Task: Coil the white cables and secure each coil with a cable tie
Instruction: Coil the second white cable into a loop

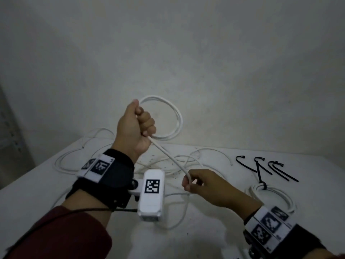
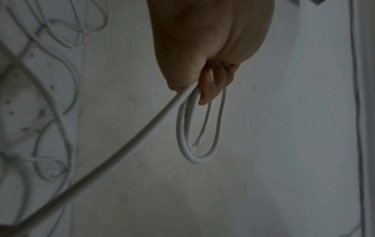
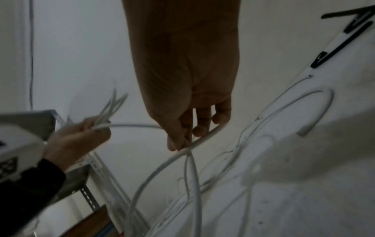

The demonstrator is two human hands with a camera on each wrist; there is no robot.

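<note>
My left hand [image 1: 139, 124] is raised above the table and grips a coil of white cable [image 1: 176, 118] in a fist; the loops hang from the fingers [image 2: 211, 89] in the left wrist view. A straight run of the same cable [image 1: 168, 156] slants down to my right hand [image 1: 188, 182], which pinches it between thumb and fingers [image 3: 182, 142] just above the table. Loose white cables [image 1: 186, 161] lie tangled on the table under both hands. A finished coil bound by a black tie [image 1: 263, 186] lies at the right.
Three black cable ties [image 1: 270, 167] lie on the white table [image 1: 205, 240] at the far right. A bare wall [image 1: 186, 53] rises right behind the table. A metal shelf frame [image 3: 89, 168] stands off the table's left side.
</note>
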